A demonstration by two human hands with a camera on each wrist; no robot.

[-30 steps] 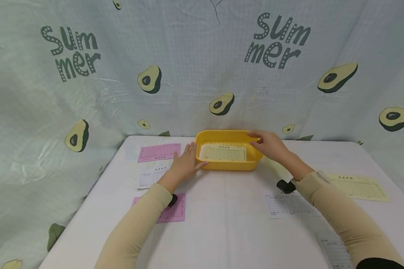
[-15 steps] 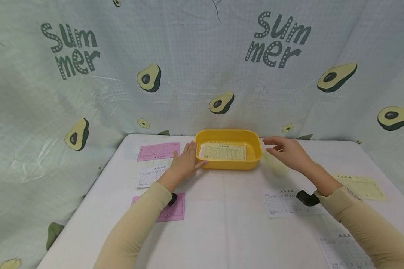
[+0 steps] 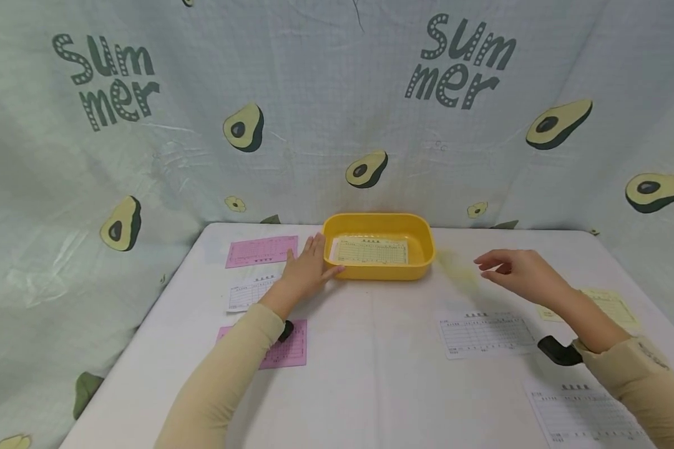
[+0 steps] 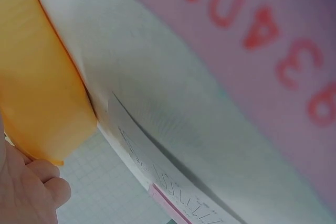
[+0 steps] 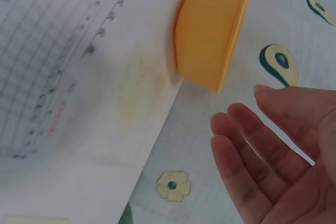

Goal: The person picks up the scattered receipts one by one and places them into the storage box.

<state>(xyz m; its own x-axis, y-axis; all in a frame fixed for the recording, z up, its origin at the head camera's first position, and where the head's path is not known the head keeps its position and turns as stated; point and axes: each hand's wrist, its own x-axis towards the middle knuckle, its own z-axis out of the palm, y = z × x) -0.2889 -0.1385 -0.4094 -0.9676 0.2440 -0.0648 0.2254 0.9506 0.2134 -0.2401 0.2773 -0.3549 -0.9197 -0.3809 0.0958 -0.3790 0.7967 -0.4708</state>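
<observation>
A: What could be going wrong on your surface (image 3: 337,362)?

B: Tbh, that yellow tray (image 3: 376,272) is sitting near the far edge, so it could be skidding if your left grip (image 3: 302,271), touching it straight-fingered, is pressing too hard. Your right grip (image 3: 519,271) is hanging empty, fingers loosely bent.

A: Materials?

B: Looking like smooth, round-cornered plastic; the yellow slip (image 3: 371,251) inside is lying papery-flat.

Left hand (image 3: 304,272) splayed, right hand (image 3: 518,272) loosely bent, arms (image 3: 224,374) outstretched.
</observation>
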